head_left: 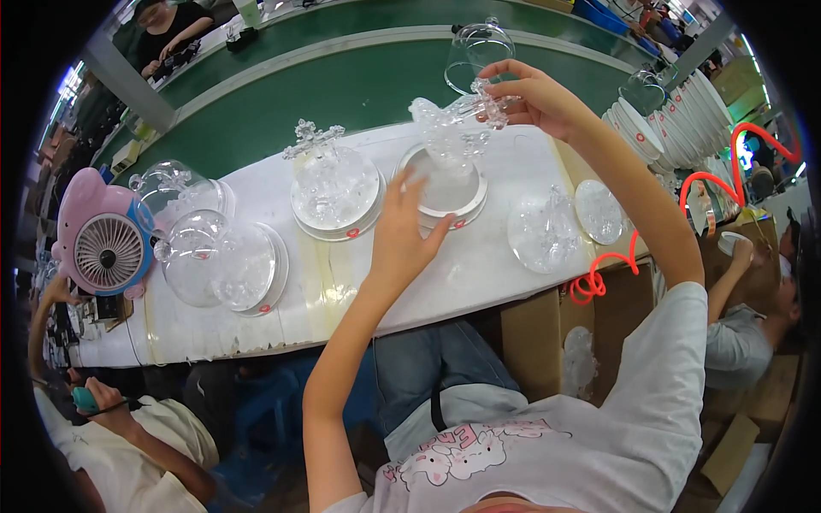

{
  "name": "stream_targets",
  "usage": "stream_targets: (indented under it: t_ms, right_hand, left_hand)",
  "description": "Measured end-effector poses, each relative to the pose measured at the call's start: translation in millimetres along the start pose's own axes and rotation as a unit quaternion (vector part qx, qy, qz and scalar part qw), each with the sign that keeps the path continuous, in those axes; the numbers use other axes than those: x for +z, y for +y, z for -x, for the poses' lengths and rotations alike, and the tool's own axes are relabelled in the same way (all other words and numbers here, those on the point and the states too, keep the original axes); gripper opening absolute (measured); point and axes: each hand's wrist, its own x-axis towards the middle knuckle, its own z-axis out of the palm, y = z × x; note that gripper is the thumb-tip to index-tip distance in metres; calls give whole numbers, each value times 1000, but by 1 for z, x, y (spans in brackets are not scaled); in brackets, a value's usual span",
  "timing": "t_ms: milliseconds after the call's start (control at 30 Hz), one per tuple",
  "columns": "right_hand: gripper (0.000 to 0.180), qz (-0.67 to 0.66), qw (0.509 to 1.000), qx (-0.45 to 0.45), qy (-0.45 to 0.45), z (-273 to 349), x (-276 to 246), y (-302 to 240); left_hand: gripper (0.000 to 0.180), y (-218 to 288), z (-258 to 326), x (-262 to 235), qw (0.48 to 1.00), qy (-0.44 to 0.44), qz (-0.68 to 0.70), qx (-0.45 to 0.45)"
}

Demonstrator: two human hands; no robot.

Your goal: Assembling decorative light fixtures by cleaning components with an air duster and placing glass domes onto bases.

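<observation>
My right hand [539, 96] holds a clear glass dome lid [449, 128] by its snowflake-shaped knob, tilted just above a round white base [445, 198] on the white worktop [496, 248]. My left hand [402, 231] rests with fingers spread on the near rim of that base. To the left stands an assembled clear dome with a snowflake knob [332, 178] on its own base. Further left, two clear domes [214, 256] lie on another white base.
A pink and blue desk fan [103, 244] stands at the left end. Clear round pieces [547, 227] lie at the right, near stacked white plates [676, 128] and a red coiled hose [710, 184]. A green conveyor [359, 81] runs behind. Other people sit left, right and across.
</observation>
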Motion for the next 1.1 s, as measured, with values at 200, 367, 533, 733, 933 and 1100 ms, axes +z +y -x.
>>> stream_targets:
  t_ms: [200,367,533,733,933,1100]
  right_hand:
    - [46,-2,997,-27,-66,34,40,-19]
    - [28,444,885,-118,-71,46,30,-49]
    - [25,450,791,-411,-59,8,22,-20]
    - [17,342,884,-293,-122,-14,9,-4]
    - [14,401,870,-265,-109,-31,9,8]
    - [14,377,872,-296,-97,-35,20,18]
  left_hand:
    - [58,-2,-20,7,899,142,375,-176]
    - [65,1,-33,-1,759,21,558,-334]
    - [70,-5,-42,0,698,-23,615,-366]
    - [46,-4,8,21,846,160,423,-282]
    - [53,-10,25,34,989,134,-5,-55]
    - [54,-13,29,36,990,121,-62,-49]
